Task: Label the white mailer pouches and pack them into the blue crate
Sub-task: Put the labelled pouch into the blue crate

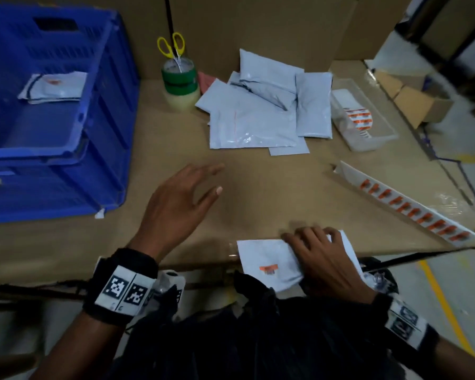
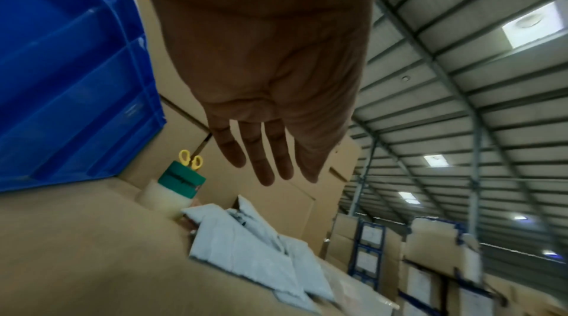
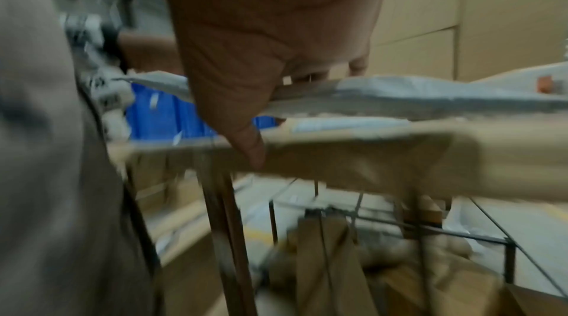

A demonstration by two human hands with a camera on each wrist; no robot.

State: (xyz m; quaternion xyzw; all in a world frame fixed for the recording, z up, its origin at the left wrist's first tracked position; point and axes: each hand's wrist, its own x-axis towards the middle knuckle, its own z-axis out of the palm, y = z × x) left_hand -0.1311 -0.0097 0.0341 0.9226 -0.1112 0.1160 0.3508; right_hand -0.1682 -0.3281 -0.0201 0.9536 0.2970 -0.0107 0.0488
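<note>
The cardboard-covered desk (image 1: 258,187) carries everything, and on its left side the large blue ribbed plastic crate (image 1: 52,111) is seen with only one or two flat white labelled pouches (image 1: 54,85) laid inside, so packing is judged to be at an early stage. Toward the back of the desk a loose heap of white plastic mailer pouches (image 1: 263,105) is left, none showing a label from here, and these are judged still to be labelled and packed. To the right, a long white backing strip of orange stickers (image 1: 412,207) is laid out, and a clear plastic tray holding more orange stickers (image 1: 359,119) stands just beside the heap. At the near edge one white mailer pouch bearing a small orange label (image 1: 269,266) is held in the grip of the right hand (image 1: 324,259), fingers on top and thumb beneath; it is judged labelled and ready for the crate. The left hand (image 1: 176,204) is held spread and empty above the desk, between crate and heap
</note>
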